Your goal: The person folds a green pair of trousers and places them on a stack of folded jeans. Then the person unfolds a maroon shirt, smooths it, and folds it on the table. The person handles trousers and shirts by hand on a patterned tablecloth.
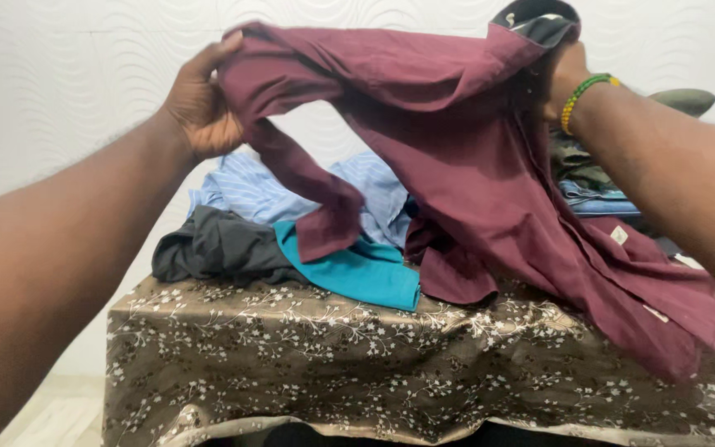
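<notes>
Left hand: raised at about ten o'clock in the view, fingers closed on one upper edge of the maroon shirt, thumb on the near side of the cloth. Grip firm; fabric bunches where it leaves the fingers.

Right hand: raised at about one o'clock, largely hidden behind the shirt's collar end; the shirt hangs from it, so it grasps the cloth there, though the fingers themselves cannot be seen. A bracelet of green and yellow beads circles the wrist just below.

Maroon shirt: long-sleeved, held aloft and stretched between the two hands, above the table. From the left grip a sleeve drops toward five o'clock, its cuff hanging over the pile. From the right grip the body falls toward five o'clock, its lower part draped on the table's right end. Grey collar lining shows at the top, small pale labels on the inside.

Beneath, toward six o'clock: light blue striped shirt, dark grey garment, teal garment, all heaped touching one another.

At three o'clock, behind the right forearm: stack of folded clothes, olive and blue.

Support: table under a brown floral cloth.

Backdrop: white textured wall.
</notes>
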